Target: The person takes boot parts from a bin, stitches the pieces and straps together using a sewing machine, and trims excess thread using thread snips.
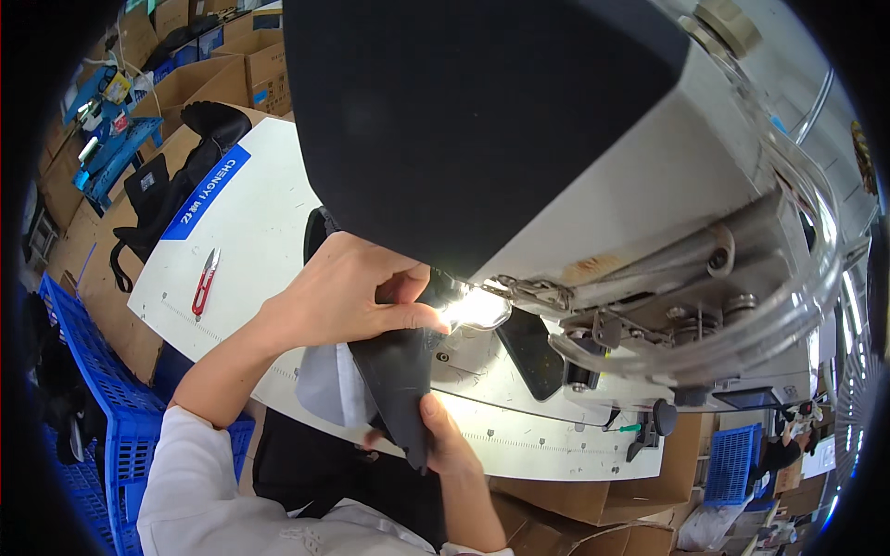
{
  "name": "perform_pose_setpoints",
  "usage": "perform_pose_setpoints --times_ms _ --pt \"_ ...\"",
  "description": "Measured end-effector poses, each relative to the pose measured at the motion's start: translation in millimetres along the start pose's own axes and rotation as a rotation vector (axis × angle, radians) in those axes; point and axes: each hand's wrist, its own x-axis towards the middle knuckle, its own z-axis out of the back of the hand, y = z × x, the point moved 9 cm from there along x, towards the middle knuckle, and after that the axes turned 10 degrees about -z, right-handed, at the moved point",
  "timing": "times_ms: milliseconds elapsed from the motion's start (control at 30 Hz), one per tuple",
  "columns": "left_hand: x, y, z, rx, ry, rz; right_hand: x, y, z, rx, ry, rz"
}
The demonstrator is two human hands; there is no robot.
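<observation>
My left hand [357,292] is pinching the black piece [397,366] beside the machine head [482,120], which is blocking much of the white table [264,208]; my right hand [449,443] is gripping the piece's lower end. Red snips [203,289] are lying leftward.

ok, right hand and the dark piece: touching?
Touching. The head view shows the right hand's thumb lying over the edge of the dark piece, no gap between them.
</observation>
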Motion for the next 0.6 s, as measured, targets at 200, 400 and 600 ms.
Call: perform_pose_setpoints --times_ms 200,400,600 --pt "-23 -63 -5 0.517 -0.121 -0.775 -37 50 -34 -0.282 -0.305 -0.155" --pt "-30 -64 -18 0.649 0.030 -0.908 -40 45 -39 -0.150 -0.328 -0.209" --pt "-34 -61 -19 0.667 -0.127 -0.997 -37 42 -40 -0.173 -0.274 -0.219"
